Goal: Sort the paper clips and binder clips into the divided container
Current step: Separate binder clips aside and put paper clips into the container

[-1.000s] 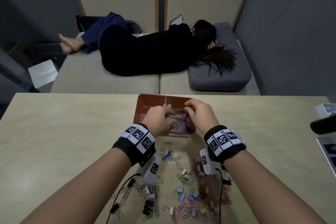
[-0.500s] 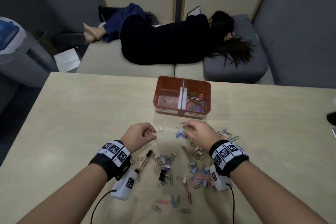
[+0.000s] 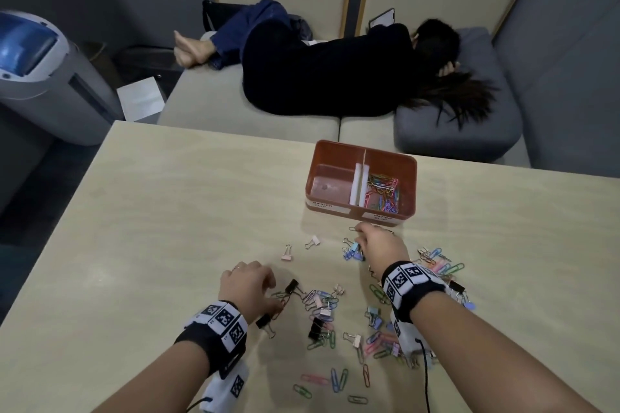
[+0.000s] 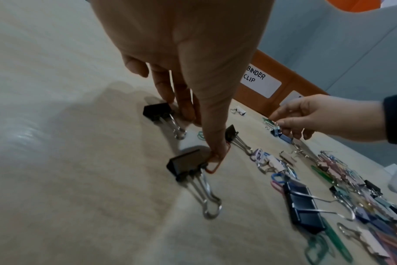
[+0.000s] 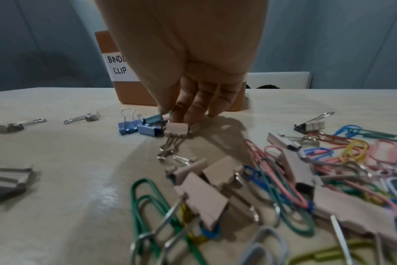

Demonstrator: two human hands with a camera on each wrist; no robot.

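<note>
The orange divided container point(image 3: 330, 181) stands at the table's far side; its left half, labelled binder clip, is bare, and its right half holds coloured paper clips point(image 3: 382, 191). A mixed pile of paper clips and binder clips point(image 3: 327, 312) lies in front of me. My left hand point(image 3: 268, 292) reaches down at the pile's left edge. Its thumb presses a red paper clip point(image 4: 217, 162) beside a black binder clip point(image 4: 184, 165), and its fingers touch the table by another black binder clip point(image 4: 158, 111). My right hand point(image 3: 359, 233) pinches a thin paper clip point(image 3: 352, 229) just above blue binder clips point(image 5: 134, 128), near the container's front wall.
Two pale pink binder clips point(image 3: 287, 253) lie apart from the pile, towards the container. More clips spread right of my right wrist point(image 3: 443, 265). Beyond the table a person point(image 3: 328, 70) lies on a sofa. A grey and blue bin point(image 3: 40, 70) stands on the floor at the left.
Both hands have drawn back from over the container's right half to the pile. The left hand has since moved nearer to me, the right hand stays close to the container's front.
</note>
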